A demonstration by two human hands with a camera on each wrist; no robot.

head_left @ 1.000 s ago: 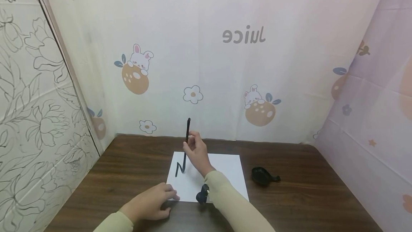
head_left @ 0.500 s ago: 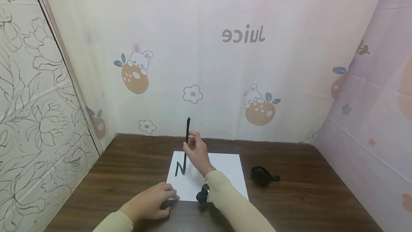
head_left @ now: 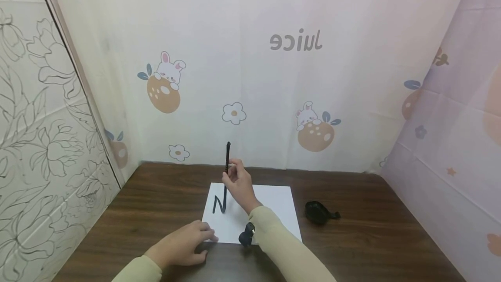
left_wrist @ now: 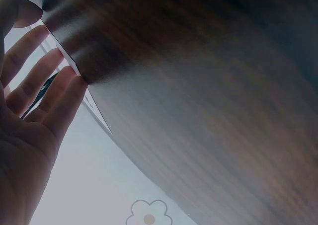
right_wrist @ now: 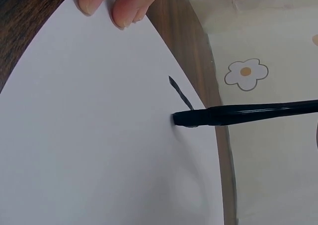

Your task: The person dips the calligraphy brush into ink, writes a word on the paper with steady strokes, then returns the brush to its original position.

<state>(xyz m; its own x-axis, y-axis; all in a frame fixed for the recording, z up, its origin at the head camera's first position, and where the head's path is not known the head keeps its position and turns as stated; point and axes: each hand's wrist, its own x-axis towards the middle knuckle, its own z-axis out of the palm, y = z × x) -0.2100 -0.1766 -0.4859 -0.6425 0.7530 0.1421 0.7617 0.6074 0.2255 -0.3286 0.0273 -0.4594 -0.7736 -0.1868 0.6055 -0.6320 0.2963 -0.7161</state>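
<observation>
My right hand (head_left: pixel 240 188) pinches a slim black brush (head_left: pixel 227 160) between thumb and fingers, holding it nearly upright. In the right wrist view, the brush's dark tip (right_wrist: pixel 184 118) touches the white paper (right_wrist: pixel 99 111). Black strokes (head_left: pixel 215 206) shaped like an N lie on the left part of the sheet (head_left: pixel 274 208), and the tip is at the lower end of the right stroke. My left hand (head_left: pixel 182 243) rests at the sheet's lower left corner, fingertips on its edge. The left wrist view shows those fingers (left_wrist: pixel 64 106) loosely extended along the paper's edge.
Right of the sheet, a small black dish with a short handle (head_left: pixel 318 212) sits on the dark wooden table (head_left: pixel 372 238). A dark wrist device (head_left: pixel 246 235) hangs at my right cuff. A printed curtain (head_left: pixel 258 82) stands behind the table.
The brush tip has moved slightly down the paper, and the right stroke of the N has filled out. My left hand keeps its place.
</observation>
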